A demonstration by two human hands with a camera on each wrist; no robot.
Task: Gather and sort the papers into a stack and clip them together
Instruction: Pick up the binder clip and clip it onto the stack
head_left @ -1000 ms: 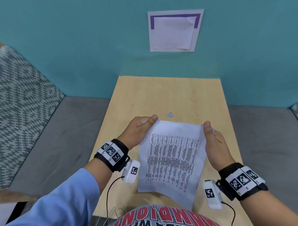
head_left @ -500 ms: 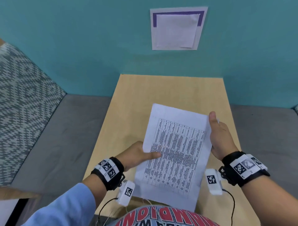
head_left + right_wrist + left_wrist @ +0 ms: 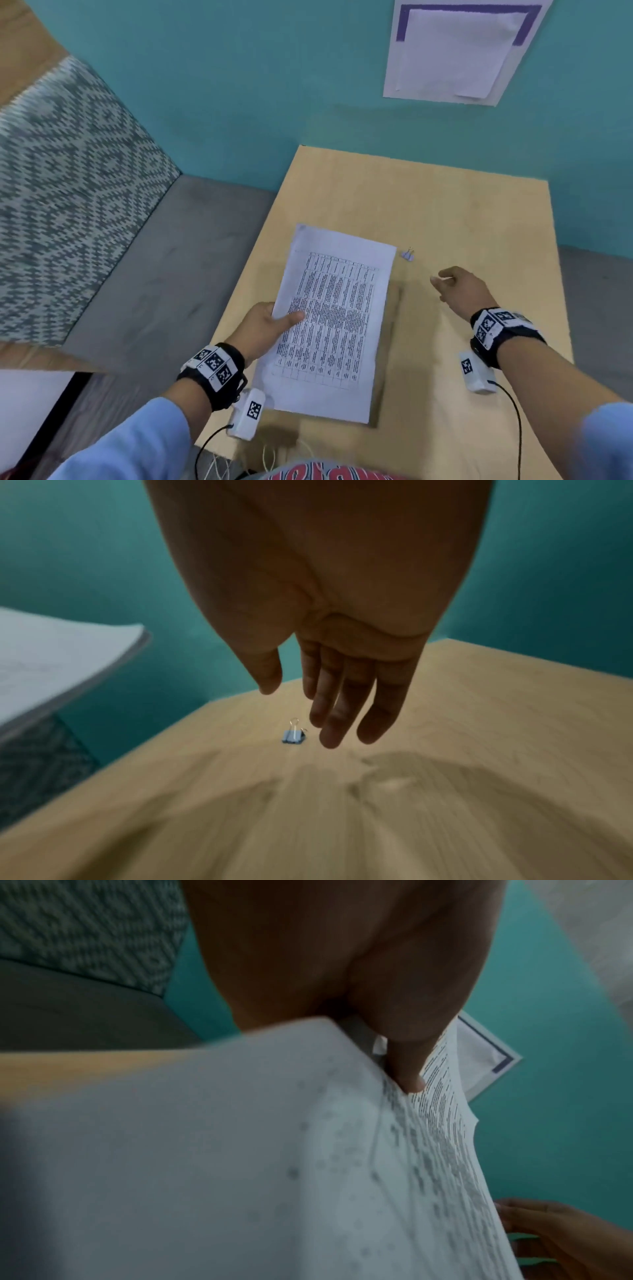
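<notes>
Gathering looks complete; clipping is the step in hand. The left hand (image 3: 263,329) pinches the paper stack (image 3: 332,322) at its left edge, held above the desk (image 3: 445,212). The right hand (image 3: 459,287), fingers (image 3: 342,710) loosely extended and empty, hovers just short of the binder clip (image 3: 408,254), which lies toward the desk's far edge. The next move calls for a fine pinch on the clip.

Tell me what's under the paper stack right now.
The paper stack is held above the wooden table by the left hand, thumb on top, casting a shadow. The fingers beneath are covered. The binder clip lies beside its far corner, not underneath.
</notes>
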